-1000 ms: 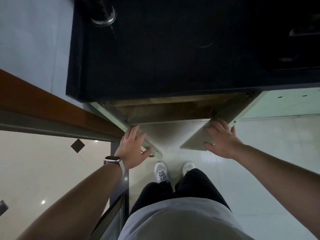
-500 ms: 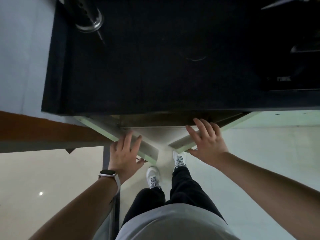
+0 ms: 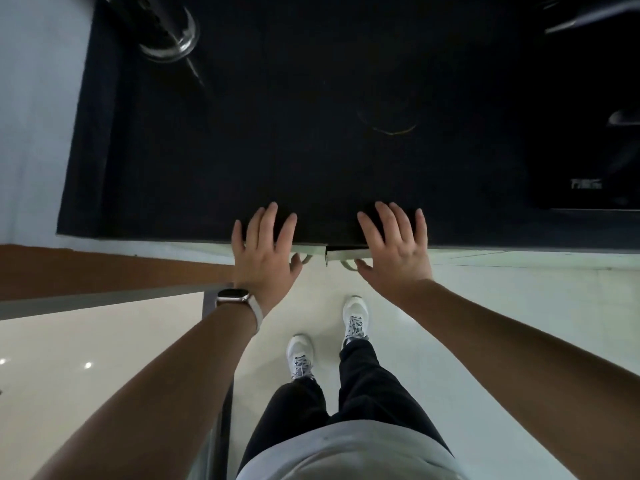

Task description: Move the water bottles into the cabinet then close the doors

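I look straight down on a black countertop. Under its front edge only the thin pale-green top edges of the two cabinet doors show, the left door and the right door, nearly flush with the counter, a small dark gap between them. My left hand, a watch on its wrist, presses flat with straight fingers on the left door. My right hand presses flat on the right door. Curved handles peek out beside both thumbs. No water bottle is visible; the cabinet's inside is hidden.
A glass vessel stands at the counter's far left. A dark cooktop fills the counter's right end. A brown ledge with a grey frame runs at the left. My feet in white shoes stand on the pale tiled floor.
Both doors stood open at an angle a second ago; my hands have pushed them inward until they are almost shut. I have stepped closer to the counter.
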Demonstrator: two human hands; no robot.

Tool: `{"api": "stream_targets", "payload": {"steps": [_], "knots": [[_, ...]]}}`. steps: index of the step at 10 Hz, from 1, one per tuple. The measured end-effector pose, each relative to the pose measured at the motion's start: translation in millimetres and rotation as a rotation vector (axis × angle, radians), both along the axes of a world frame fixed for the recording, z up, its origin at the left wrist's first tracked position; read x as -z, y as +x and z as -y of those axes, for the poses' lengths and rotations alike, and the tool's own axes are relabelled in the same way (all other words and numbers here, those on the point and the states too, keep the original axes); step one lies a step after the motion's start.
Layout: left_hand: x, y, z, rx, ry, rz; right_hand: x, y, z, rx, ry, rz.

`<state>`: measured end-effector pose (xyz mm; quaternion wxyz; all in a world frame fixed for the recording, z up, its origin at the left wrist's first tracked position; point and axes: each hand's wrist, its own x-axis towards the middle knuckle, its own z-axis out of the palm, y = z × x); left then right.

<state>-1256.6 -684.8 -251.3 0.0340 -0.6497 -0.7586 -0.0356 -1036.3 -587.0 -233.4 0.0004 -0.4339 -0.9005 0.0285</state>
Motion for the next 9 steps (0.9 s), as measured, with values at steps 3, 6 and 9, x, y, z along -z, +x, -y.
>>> {"api": "stream_targets", "payload": {"steps": [3,6,9], "knots": [[-9,-2,-21,-0.038,-0.085,-0.035,-10,-6,-17,-0.012,-0.044,0.03],[-56,6,-13,0.07,-0.035,0.041,-53,5,-30,-0.128,-0.072,0.041],[-131,-4,-6,0.11,0.073,0.119,-120,8,-16,-0.106,-0.035,0.053]]}}
